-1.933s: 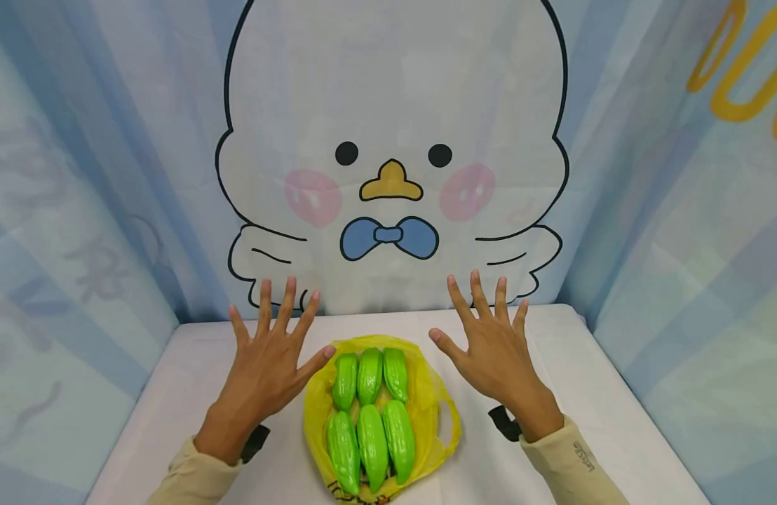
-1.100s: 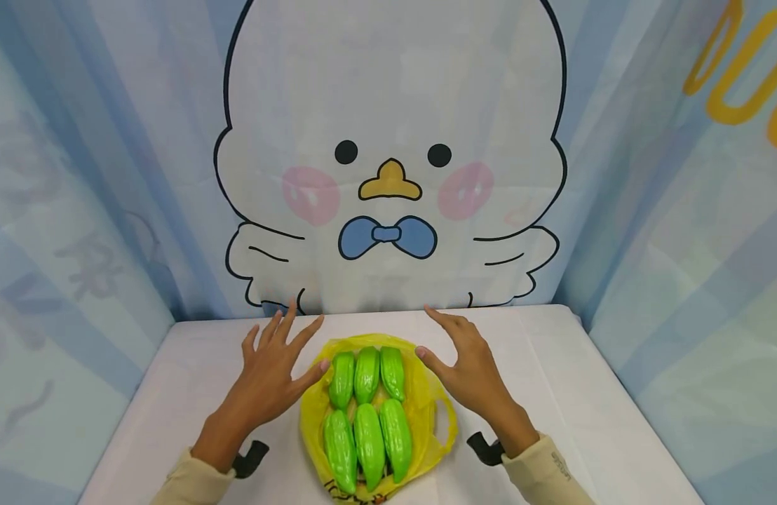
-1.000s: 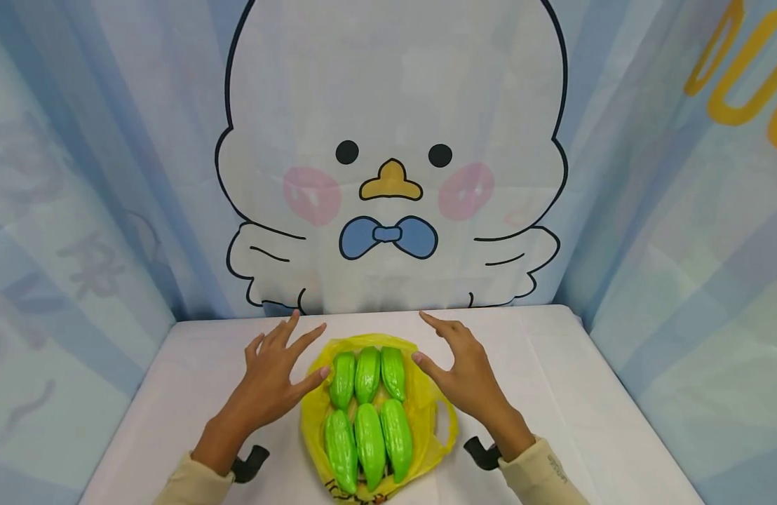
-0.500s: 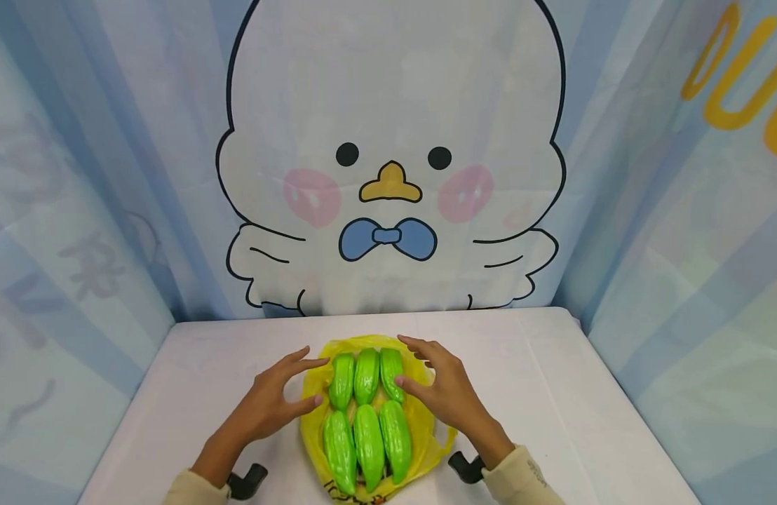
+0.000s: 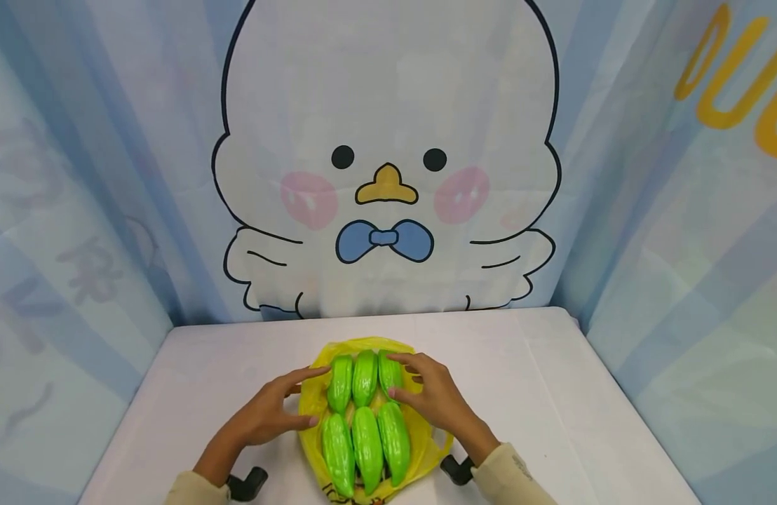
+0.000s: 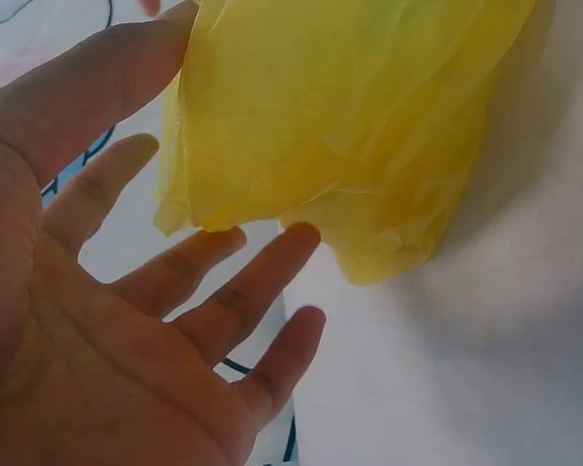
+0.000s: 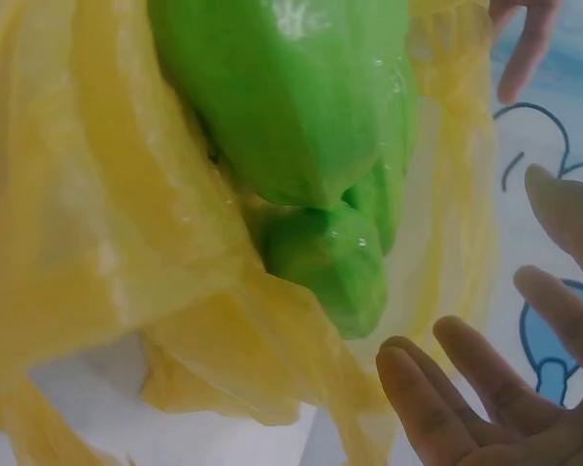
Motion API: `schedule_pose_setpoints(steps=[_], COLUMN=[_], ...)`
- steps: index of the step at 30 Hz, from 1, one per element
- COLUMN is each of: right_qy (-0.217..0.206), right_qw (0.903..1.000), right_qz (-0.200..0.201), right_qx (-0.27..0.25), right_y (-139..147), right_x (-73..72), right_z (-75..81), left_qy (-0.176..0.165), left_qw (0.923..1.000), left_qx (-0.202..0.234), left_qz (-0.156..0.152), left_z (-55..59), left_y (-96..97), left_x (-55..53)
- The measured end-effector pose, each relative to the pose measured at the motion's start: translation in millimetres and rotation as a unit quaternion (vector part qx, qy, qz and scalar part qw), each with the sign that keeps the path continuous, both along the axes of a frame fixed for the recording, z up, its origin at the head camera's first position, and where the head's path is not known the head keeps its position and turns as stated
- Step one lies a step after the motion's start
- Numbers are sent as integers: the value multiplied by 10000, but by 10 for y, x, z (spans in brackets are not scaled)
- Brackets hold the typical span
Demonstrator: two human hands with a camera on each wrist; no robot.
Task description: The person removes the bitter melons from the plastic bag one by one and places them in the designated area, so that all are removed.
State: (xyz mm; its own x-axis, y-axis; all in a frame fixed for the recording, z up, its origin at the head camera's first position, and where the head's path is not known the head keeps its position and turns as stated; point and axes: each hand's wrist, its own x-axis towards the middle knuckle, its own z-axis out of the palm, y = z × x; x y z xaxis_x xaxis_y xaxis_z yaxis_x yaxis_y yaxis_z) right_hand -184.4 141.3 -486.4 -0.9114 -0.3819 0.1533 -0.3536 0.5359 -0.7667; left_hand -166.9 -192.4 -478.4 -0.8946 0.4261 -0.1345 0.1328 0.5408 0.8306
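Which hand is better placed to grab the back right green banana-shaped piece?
Probably the right hand: its fingertips overlap that banana-shaped piece in the head view; the left hand is at the left edge of the yellow bag.

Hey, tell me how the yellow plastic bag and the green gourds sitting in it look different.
Surface: the yellow plastic bag is thin, crinkled and partly see-through, while the green gourds look solid and opaque.
Number: there is one yellow plastic bag but six green gourds, in two rows of three.
Markings: the yellow plastic bag has dark print near its front edge; the green gourds show none.
Shared: both are brightly coloured.
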Motion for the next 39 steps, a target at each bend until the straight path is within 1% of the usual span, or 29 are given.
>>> schedule_pose_setpoints(steps=[4,8,14,22,28,34,39], right_qy=[-11,64,153,250,312,363,401], right_qw=[9999,9997,9985,9959,9937,9918,9907], right_qz=[87,38,-152,-298,-528,-751,-795], right_qx=[88,249,508,819,939,968,1033], right_y=[-15,-39,-76,-123,-184,-235,-251], right_x=[-34,-66,-112,-167,-207,-228,-220], right_z=[-57,-102,-149,-200,-260,-342,-370], left_qy=[-103,-167,-335,-546,-512,-504,-500], left_qw=[9992,9972,9948,9909,9892,9894,9905], left_qx=[298,610,869,1167,1273,1269,1201], left_qz=[-261,-409,-405,-397,-517,-485,-448], left_z=[-39,-67,-91,-171,-192,-177,-171], left_y=[-35,-65,-99,-136,-130,-113,-103], left_x=[-34,-58,-72,-86,-95,-96,-97])
